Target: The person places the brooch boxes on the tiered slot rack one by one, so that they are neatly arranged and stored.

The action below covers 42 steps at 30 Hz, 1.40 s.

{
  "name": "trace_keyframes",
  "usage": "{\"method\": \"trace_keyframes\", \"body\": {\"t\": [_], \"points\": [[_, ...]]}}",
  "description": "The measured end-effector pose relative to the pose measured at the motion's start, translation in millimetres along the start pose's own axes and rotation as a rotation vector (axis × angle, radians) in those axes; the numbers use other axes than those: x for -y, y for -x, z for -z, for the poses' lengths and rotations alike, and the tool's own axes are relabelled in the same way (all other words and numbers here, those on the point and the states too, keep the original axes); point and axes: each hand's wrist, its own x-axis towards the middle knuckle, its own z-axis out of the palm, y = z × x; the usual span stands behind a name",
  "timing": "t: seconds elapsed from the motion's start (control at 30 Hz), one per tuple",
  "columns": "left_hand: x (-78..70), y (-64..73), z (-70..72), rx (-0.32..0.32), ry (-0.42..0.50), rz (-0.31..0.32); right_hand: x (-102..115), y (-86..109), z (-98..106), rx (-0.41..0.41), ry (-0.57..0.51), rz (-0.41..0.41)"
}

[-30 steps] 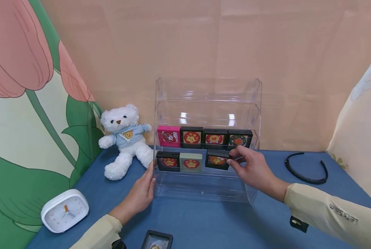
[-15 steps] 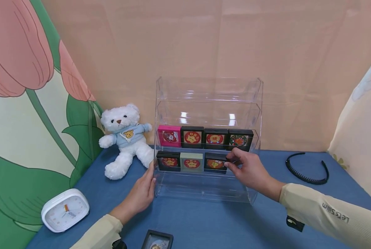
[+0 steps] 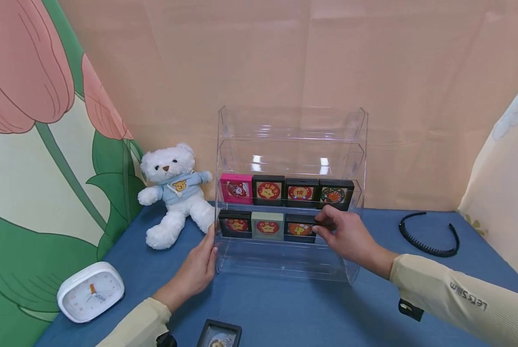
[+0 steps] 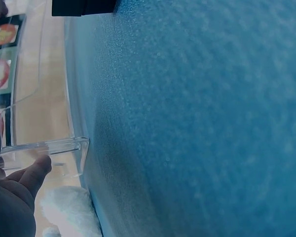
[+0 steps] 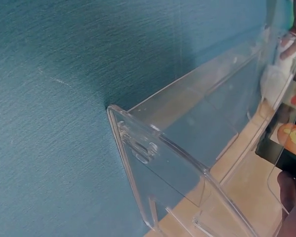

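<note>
A clear acrylic tiered rack [image 3: 285, 262] stands on the blue cloth. My left hand [image 3: 194, 270] rests against its left side, fingers fairly straight; in the left wrist view a finger [image 4: 37, 173] touches the side panel. On the lower occupied tier sit a black box [image 3: 235, 224], a pale green box [image 3: 267, 226] and, right beside that, a small black display box [image 3: 299, 228] with a red round picture. My right hand [image 3: 350, 236] pinches this last one at its right side. In the right wrist view its black frame [image 5: 281, 160] shows near the fingers.
The tier above holds a pink box [image 3: 236, 189] and several black ones. A white teddy bear [image 3: 176, 188] leans left of the rack. A white alarm clock [image 3: 90, 292], a framed black box [image 3: 219, 334] and a black headband [image 3: 428, 241] lie around it.
The black display box in my right hand has shifted slightly left and straightened, closing the gap to the pale green box. My left hand has stayed on the rack's side.
</note>
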Motion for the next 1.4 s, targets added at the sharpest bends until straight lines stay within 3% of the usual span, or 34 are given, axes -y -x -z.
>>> {"method": "trace_keyframes", "body": {"t": [0.77, 0.87, 1.0, 1.1, 1.23, 1.4], "points": [[1.2, 0.9, 0.1, -0.016, 0.002, -0.025, 4.7, 6.7, 0.8, 0.033, -0.031, -0.044], [0.6, 0.6, 1.1, -0.010, 0.003, -0.030, 7.7, 14.7, -1.5, -0.002, 0.007, 0.011], [0.5, 0.1, 2.0, -0.005, 0.004, -0.036, 14.4, 28.7, -8.1, -0.075, 0.083, 0.163], [0.9, 0.2, 2.3, -0.002, 0.001, -0.030, 23.8, 39.6, -15.7, -0.085, 0.104, 0.253], [1.2, 0.5, 2.2, 0.001, -0.002, -0.017, 41.1, 55.3, -29.0, 0.024, 0.036, 0.248], [1.3, -0.2, 0.8, -0.010, -0.003, -0.026, 58.6, 73.6, -46.5, 0.255, -0.149, 0.144]]}}
